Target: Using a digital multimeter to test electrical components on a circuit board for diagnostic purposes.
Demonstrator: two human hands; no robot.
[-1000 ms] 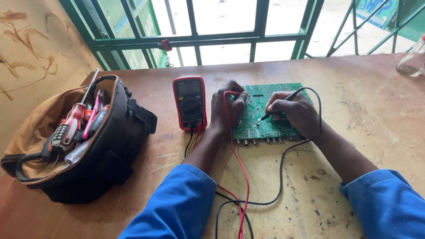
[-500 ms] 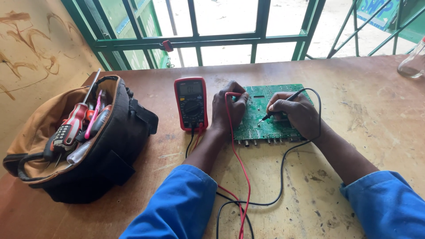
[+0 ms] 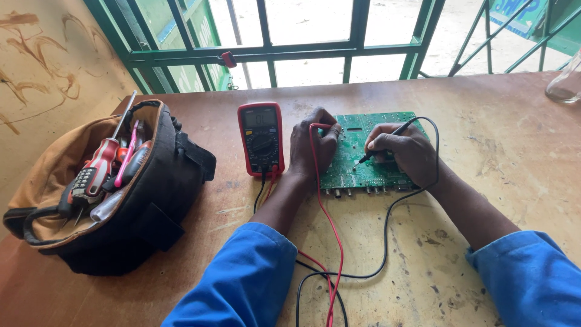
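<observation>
**A:** From the head camera, what do the hands hold?

**B:** The left hand (image 3: 311, 144) lies on the left edge of the green rectangular circuit board (image 3: 363, 163), fingers curled together around the red test probe (image 3: 321, 126), whose tip rests on the board. The right hand (image 3: 404, 151) pinches the black test probe (image 3: 380, 142) like a pen, fingers closed tight on it, tip touching the board near its middle.

**A:** And where is the board?

**B:** Flat on the worn brown wooden table (image 3: 502, 151), just right of the red handheld multimeter with a dark dial (image 3: 261, 138). The red lead (image 3: 330, 230) and black lead (image 3: 393, 212) loop toward the near edge between the two blue sleeves.

**A:** Anything else?

**B:** A black and tan fabric tool bag (image 3: 109, 194) stands well to the left, with red-handled screwdrivers (image 3: 103, 163) sticking out. A green metal window grille (image 3: 357, 45) runs behind the table, and a clear glass bottle (image 3: 566, 82) sits at the far right edge.
</observation>
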